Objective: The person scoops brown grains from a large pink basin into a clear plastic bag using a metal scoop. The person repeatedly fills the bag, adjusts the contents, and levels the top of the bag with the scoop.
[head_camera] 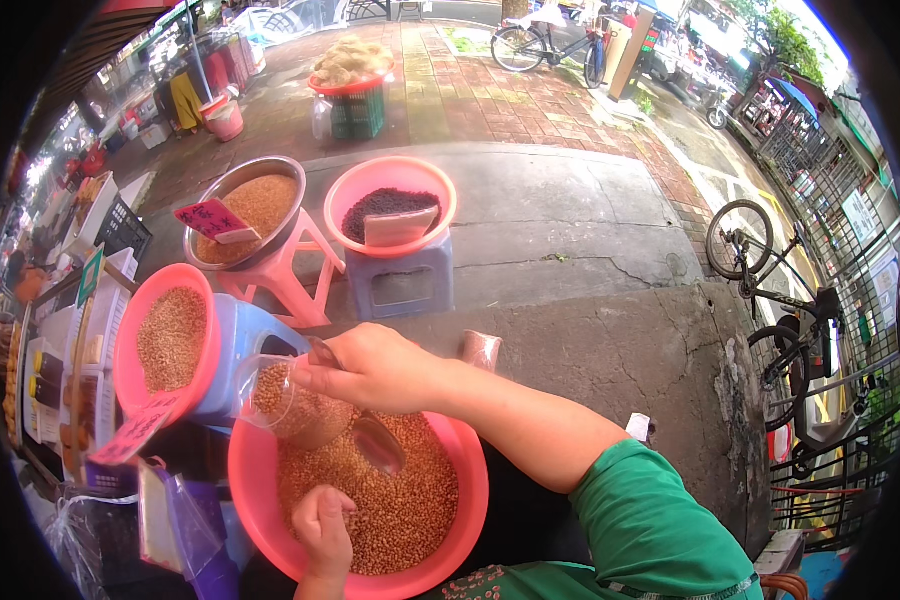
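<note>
My right hand grips a clear plastic measuring cup holding tan beans or grains, over the far left rim of a pink plastic basin. A dark curved piece shows above its knuckles; I cannot tell what it is. Small brown beans or grains fill much of the basin. On them, close to the cup, rests the bowl of a metal scoop. My left hand is low over the near left part of the basin, its fingers curled inward. Whether it holds any grains is hidden.
Beyond the basin, a pink bowl of grain, a metal bowl of millet-like grain and a pink bowl of dark grains rest on plastic stools. A filled plastic bag sits on the pavement. Bicycles stand right.
</note>
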A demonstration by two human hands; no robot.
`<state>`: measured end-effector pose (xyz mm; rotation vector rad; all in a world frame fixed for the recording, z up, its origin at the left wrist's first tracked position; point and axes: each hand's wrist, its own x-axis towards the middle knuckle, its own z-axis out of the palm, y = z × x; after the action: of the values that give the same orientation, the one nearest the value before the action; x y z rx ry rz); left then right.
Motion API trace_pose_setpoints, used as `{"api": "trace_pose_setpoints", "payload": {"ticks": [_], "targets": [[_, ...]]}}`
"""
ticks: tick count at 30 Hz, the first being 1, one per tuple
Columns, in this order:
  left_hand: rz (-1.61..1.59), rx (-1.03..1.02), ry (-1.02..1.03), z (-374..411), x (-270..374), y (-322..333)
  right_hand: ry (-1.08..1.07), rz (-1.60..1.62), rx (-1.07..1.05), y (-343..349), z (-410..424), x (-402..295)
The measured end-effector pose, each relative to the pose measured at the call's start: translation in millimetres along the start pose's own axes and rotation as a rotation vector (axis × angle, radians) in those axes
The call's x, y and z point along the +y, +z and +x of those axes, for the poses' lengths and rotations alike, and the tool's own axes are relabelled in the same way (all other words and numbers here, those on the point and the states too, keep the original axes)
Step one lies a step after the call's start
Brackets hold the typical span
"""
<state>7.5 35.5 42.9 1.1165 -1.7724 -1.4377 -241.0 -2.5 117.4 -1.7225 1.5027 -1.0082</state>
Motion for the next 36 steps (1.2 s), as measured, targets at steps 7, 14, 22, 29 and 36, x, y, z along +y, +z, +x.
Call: {"api": "trace_pose_setpoints", "payload": {"ticks": [7,14,22,29,36], "targets": [[-0.025,0.026,-0.022,2,1,3,0.012,0.007,0.006,-2,0,0],[0.265,0.05,0.261,12,1,5,0.005,-0.142,0.044,-2,2,5],[0.717,-0.077,0.099,7,-16,7,0.041,-0.266,-0.043,4,3,10],[0.524,-0.27,-0.057,9,-17,3,-0.032,-0.147,-0.273,27,0,18],[0.108,-0.306,-0.132,12,-29,6,0.08,0.118,-0.255,51,5,35]]}}
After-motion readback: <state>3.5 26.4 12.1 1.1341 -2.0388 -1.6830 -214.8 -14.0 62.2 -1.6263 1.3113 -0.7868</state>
